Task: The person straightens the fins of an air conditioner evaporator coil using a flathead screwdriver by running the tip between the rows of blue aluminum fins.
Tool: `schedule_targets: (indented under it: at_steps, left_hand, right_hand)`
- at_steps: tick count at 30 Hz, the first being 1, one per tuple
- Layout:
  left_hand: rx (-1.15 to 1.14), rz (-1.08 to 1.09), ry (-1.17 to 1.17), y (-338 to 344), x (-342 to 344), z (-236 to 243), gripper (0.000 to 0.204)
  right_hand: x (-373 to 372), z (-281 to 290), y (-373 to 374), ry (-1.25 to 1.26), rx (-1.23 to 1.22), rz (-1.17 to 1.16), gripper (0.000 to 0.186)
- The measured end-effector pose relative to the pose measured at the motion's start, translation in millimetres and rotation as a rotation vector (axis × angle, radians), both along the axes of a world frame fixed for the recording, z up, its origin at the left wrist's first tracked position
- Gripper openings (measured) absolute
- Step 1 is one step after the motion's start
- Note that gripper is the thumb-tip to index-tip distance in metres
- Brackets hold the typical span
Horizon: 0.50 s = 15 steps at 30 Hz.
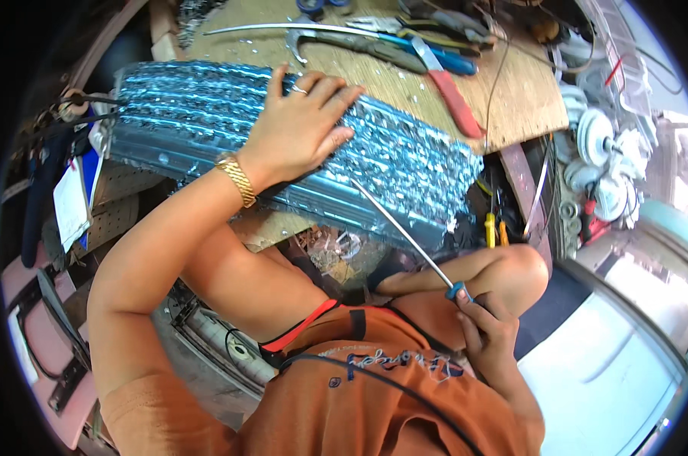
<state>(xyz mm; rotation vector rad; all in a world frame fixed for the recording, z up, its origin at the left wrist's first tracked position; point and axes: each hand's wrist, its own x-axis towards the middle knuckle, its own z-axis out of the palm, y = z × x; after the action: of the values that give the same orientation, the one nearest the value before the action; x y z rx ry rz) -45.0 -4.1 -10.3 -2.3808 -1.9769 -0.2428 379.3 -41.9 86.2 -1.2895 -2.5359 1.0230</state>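
the left hand [302,125] lies flat and open, fingers spread, palm pressed down on the top of a long blue finned metal panel [404,163], something like a radiator or condenser core, whose fins look crushed and ragged along the upper face; it grips nothing, only steadies the panel. the panel itself rests slanted across the near edge of the wooden tabletop [511,99], one end toward the left side of the view, the other reaching down to the right. the right hand [488,334] is closed around the blue handle of a long thin screwdriver [401,228], held near the lap, and the shaft runs up and left until its tip meets the lower edge of the panel, just below the left palm. behind the panel on the tabletop lie a red-handled tool [454,95], blue-handled pliers [435,55] and a curved metal blade [283,29]; white fan-like parts [598,137] are heaped at the right. to work the fins well, it seems wise to keep the left palm bearing squarely down so the panel cannot slide off the edge, to hold the shaft at a low angle along the rows instead of stabbing in, and to keep the bracing fingers well out of the tip's line should it slip
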Motion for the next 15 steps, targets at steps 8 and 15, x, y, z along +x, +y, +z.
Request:
schedule_targets:
  at_steps: [8, 15]
  left_hand:
    - [0.001, 0.012, 0.000, 1, -2, 1, 0.059]
    - [0.001, 0.010, -0.003, 2, -1, 2, 0.058]
  right_hand:
    - [39, 24, 7, 0.055, -0.075, -0.019, 0.048]
    - [34, 22, 14, -0.003, -0.091, 0.023, 0.049]
